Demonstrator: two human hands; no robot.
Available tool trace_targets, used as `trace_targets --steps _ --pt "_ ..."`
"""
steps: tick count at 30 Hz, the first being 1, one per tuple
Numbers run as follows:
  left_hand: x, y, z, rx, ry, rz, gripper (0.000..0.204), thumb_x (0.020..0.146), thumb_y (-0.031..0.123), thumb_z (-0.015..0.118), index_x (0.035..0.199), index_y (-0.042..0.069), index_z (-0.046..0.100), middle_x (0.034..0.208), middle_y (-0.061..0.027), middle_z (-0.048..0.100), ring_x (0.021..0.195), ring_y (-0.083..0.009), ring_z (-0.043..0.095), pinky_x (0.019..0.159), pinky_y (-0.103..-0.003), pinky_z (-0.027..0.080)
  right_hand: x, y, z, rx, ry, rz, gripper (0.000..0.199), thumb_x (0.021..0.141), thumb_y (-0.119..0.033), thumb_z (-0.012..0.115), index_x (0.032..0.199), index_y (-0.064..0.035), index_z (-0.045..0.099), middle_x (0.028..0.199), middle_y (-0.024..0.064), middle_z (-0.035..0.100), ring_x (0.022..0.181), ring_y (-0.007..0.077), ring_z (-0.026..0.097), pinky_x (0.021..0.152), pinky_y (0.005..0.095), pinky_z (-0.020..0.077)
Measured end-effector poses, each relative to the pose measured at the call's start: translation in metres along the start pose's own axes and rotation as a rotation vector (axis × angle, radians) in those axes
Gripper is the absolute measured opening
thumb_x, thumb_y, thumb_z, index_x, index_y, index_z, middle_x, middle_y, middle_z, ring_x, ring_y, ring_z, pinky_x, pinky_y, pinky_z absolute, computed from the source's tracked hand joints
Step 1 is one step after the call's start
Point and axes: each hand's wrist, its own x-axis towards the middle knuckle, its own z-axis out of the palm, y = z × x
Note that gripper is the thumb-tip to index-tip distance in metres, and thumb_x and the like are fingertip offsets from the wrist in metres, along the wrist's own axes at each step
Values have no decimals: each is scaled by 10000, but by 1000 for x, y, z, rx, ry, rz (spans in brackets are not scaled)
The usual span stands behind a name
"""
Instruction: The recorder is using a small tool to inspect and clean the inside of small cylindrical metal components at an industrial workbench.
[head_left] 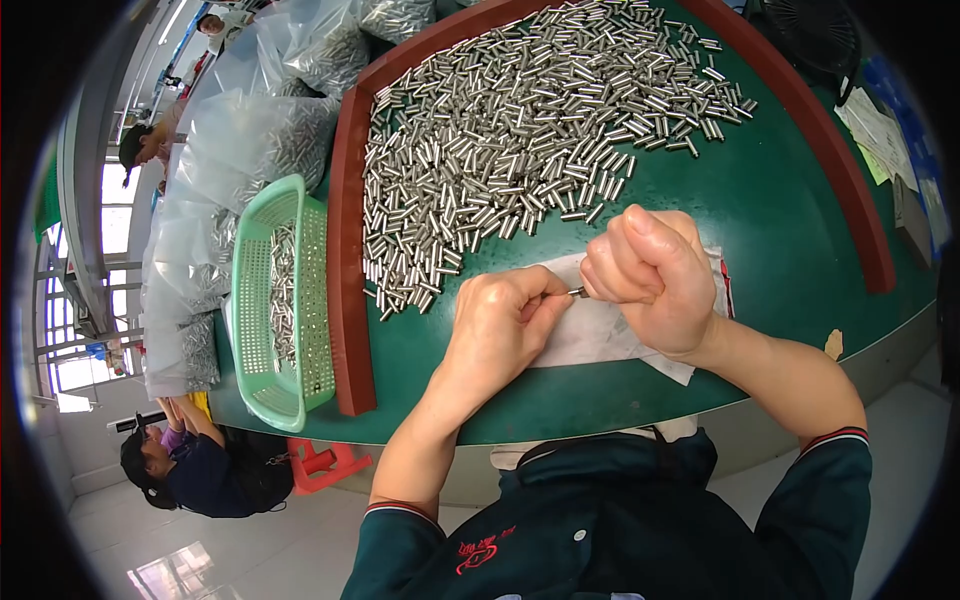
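Note:
A small metal pin (578,292) spans the narrow gap between my two hands. My left hand (497,325) is closed, its thumb and forefinger pinching one end of the pin. Curled into a fist, my right hand (655,275) meets the other end; whatever lies inside its fingers is hidden. Beneath both hands a whitish cloth (590,338) is spread on the green tabletop (740,200). Beyond them lies a wide heap of short, shiny metal pins (520,130).
Dark red rails (352,250) border the heap. Left of them stands a light green perforated basket (318,350) with some pins inside. Clear plastic bags (215,150) full of metal parts line the far left. A person (215,460) sits near a red stool (325,465). Papers (878,135) lie at right.

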Motion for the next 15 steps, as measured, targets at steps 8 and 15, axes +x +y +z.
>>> trace_targets --steps 8,15 --pt "0 -3 1 -27 1 -9 62 672 36 637 675 4 584 498 -106 490 431 -232 490 437 -316 386 1 3 0 22 14 9 445 907 -223 305 478 -126 242 408 -34 224 394 77 167 405 238 184" --pt "1 -2 0 -52 -19 -20 61 674 34 633 667 5 580 492 -113 489 424 -241 487 434 -324 385 -5 3 7 -109 1 -28 436 894 -198 336 477 -110 241 422 -29 230 409 78 193 417 241 190"
